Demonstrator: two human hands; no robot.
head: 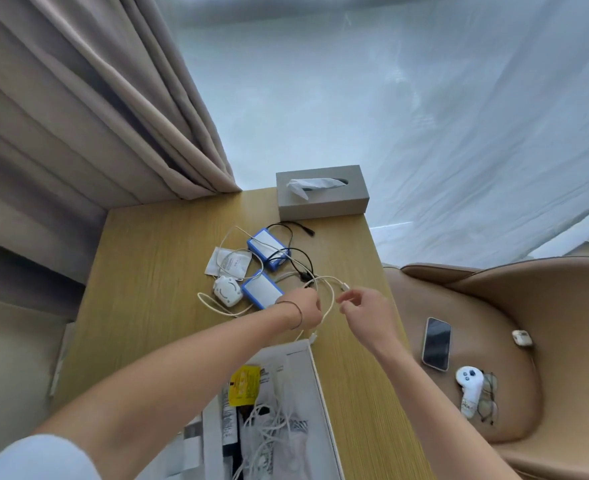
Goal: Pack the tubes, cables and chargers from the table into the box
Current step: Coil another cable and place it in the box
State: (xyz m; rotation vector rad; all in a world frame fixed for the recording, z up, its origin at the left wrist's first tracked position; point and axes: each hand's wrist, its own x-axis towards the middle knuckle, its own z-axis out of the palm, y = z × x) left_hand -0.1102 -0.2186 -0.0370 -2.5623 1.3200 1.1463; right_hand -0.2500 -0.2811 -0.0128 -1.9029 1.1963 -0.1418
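Both hands hold one white cable point(329, 299) above the wooden table point(154, 271). My left hand point(305, 306) grips one part of its loop, and my right hand point(364, 306) pinches the end near the white plug. The cable's other end hangs down to the rim of the open white box point(315, 372) in front of me. Inside the box lie a yellow-capped tube point(244, 384), a dark tube and white cables. On the table behind my hands sit two blue-edged chargers point(268, 247) point(261, 289), a white charger point(228, 291), black cables point(298, 258) and a white sachet point(229, 263).
A grey tissue box point(322, 195) stands at the table's far edge. A beige curtain point(95, 116) hangs at the left. On the tan armchair point(493, 341) to the right lie a phone point(436, 342), a white controller point(471, 386), glasses and an earbud case point(522, 337).
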